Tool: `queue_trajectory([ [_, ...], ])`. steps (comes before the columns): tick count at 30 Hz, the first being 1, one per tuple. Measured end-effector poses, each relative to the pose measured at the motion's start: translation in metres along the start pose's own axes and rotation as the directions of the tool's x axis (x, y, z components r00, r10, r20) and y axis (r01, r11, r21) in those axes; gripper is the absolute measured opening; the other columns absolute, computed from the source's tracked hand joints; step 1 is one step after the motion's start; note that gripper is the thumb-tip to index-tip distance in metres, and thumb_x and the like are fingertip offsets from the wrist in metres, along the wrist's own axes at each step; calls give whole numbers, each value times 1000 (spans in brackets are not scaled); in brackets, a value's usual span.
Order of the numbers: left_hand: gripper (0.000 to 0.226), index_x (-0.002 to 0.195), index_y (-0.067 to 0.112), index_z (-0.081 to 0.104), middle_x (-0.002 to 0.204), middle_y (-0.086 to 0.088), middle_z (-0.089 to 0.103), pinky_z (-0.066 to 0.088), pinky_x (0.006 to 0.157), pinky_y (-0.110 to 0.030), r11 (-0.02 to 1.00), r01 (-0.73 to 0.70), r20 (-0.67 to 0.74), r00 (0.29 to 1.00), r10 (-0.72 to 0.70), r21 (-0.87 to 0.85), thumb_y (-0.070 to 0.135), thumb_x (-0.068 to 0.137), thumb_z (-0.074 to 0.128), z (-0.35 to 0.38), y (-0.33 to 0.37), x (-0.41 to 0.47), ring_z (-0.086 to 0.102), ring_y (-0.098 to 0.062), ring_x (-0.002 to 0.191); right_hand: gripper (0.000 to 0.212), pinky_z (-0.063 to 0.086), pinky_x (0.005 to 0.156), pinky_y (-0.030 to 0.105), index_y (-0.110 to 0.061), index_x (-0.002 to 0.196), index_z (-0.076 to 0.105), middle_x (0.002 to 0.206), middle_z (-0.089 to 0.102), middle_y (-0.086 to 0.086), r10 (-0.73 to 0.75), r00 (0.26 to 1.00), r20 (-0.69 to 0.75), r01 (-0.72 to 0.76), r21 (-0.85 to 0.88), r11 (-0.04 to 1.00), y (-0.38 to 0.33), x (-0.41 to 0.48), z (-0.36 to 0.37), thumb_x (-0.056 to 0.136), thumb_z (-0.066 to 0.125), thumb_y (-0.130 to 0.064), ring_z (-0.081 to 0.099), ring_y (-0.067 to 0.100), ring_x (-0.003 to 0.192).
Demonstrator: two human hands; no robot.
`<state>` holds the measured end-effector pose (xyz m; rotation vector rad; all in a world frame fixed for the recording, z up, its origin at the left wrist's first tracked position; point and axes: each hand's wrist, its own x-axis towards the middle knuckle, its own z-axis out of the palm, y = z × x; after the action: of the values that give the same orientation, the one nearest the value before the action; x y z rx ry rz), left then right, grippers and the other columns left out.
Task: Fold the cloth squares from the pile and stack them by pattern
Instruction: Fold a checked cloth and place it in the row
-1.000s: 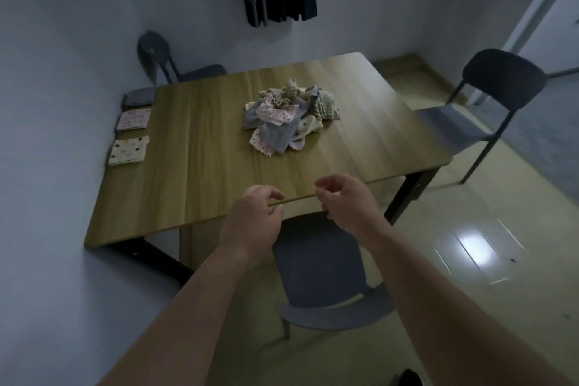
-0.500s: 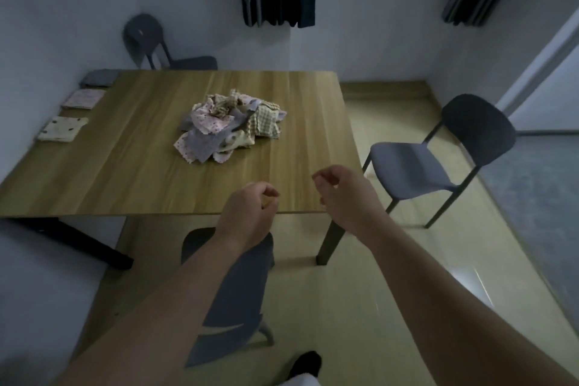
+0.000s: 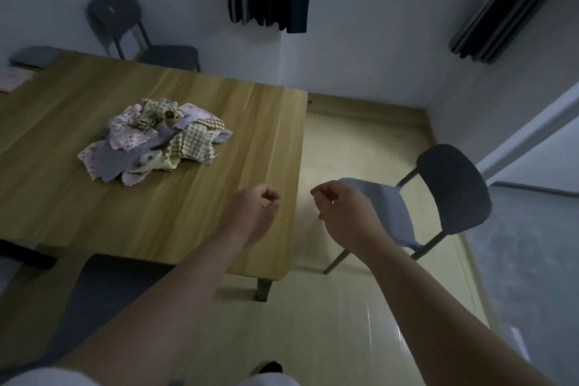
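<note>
The pile of cloth squares (image 3: 156,141) lies loose and unfolded near the middle of the wooden table (image 3: 78,222): pink dotted, yellow checked and grey pieces are tangled together. At the table's far left edge lie a folded grey stack (image 3: 31,56) and, just nearer, a pink stack (image 3: 12,80) (cut off by the frame). The left grip (image 3: 254,213) hovers above the table's right side, fingers curled in with thumb meeting forefinger, and pinches nothing. The right grip (image 3: 343,213) hangs beyond the table's right edge over the floor, likewise curled in and empty, well apart from the pile. A dark chair (image 3: 452,191) stands to the right, and another chair (image 3: 114,17) stands against the far wall.
</note>
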<state>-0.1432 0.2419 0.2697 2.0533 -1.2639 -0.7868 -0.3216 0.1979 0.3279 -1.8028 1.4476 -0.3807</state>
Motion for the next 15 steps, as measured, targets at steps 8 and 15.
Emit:
queue_trajectory([
  [8,5,98,31,67,81,13,69,38,42,-11,964,219,-292,922,-255,-151,28,99,63,46,92,68,62,2,61,22,50,66,27,-23,110,70,97,72,-5,-284,915,285,315,-71,946,31,160,-74,103,51,-30,67,15,80],
  [15,9,88,35,66,94,15,69,55,63,-31,903,337,-445,788,-426,-267,29,95,65,28,83,91,67,-7,76,22,58,76,38,-23,108,70,96,71,-3,-384,770,510,453,-13,891,-4,233,-63,102,51,-33,70,20,80],
])
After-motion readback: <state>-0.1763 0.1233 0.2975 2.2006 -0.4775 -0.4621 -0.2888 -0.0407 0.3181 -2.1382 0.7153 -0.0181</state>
